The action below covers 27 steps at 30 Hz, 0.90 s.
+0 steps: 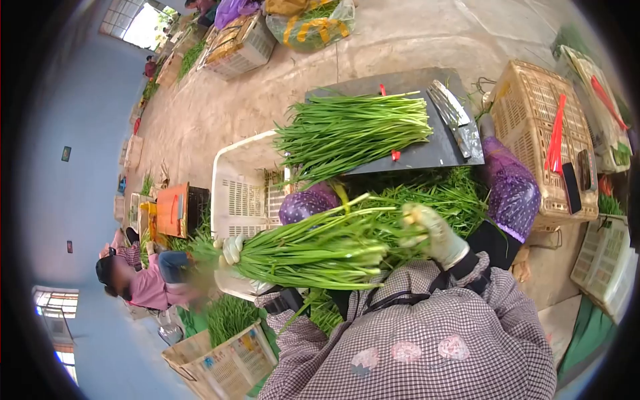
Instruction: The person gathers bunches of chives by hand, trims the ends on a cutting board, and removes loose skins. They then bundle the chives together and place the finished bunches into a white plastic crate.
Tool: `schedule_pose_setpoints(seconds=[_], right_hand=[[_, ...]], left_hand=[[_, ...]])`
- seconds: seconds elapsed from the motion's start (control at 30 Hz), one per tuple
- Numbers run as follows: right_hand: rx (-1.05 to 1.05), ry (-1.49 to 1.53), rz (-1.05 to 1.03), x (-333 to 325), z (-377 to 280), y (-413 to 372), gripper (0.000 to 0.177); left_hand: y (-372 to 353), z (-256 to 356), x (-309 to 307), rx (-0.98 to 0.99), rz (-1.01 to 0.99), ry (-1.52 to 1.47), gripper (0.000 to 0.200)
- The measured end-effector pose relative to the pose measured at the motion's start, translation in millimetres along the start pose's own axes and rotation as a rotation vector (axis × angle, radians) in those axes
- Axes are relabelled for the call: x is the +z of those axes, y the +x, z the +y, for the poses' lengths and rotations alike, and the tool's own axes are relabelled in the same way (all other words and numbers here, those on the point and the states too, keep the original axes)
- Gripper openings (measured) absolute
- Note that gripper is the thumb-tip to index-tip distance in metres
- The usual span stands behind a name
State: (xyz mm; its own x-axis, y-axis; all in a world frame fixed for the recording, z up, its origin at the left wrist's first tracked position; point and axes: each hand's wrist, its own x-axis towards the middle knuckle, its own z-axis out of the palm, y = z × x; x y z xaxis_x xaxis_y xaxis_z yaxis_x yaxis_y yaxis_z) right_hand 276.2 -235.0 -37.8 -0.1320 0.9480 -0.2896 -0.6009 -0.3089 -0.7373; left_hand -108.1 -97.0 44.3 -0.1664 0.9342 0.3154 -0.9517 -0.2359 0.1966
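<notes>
My left hand (231, 250), in a pale glove, is wrapped round a bunch of garlic chives (313, 250) held across my lap, stem ends toward the right. By those ends is my gloved right hand (440, 233), its fingers curled and slightly blurred beside loose green blades; what they pinch, I cannot tell. In front, a second pile of garlic chives (360, 130) lies on a dark board (413, 159), overhanging its left edge. A broad-bladed knife (453, 113) rests at the board's right side. Loose chive leaves (433, 197) fill my lap between purple dotted sleeve-like covers on my knees.
A white crate (247, 150) stands left of the board. At right, a beige crate (533, 87) carries red strips (555, 137) and a phone (571, 187). Another person (150, 280) sits at left near a crate of greens (233, 347). More crates line the wall.
</notes>
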Motion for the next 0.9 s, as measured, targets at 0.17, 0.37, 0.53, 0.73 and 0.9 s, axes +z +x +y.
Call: schedule_pose_setpoints(seconds=[0.17, 0.37, 0.53, 0.73, 0.9], right_hand=[[0.172, -0.522, 0.061, -38, -1, 16, 0.038], [-0.433, -1.027, -0.456, 2, 50, 86, 0.042], [-0.726, -0.933, -0.443, 49, 40, 95, 0.031], [0.014, 0.361, -0.279, 27, 40, 62, 0.021], [0.038, 0.160, 0.062, -3, 7, 16, 0.032]], left_hand=[[5, 24, -55, 0.046, -0.087, -0.056, 0.025], [14, 2, -86, 0.043, -0.309, -0.237, 0.030], [8, 6, -70, 0.037, -0.284, -0.149, 0.030], [2, 22, -104, 0.045, -0.339, -0.189, 0.029], [-14, 24, -125, 0.113, -0.186, -0.222, 0.030]])
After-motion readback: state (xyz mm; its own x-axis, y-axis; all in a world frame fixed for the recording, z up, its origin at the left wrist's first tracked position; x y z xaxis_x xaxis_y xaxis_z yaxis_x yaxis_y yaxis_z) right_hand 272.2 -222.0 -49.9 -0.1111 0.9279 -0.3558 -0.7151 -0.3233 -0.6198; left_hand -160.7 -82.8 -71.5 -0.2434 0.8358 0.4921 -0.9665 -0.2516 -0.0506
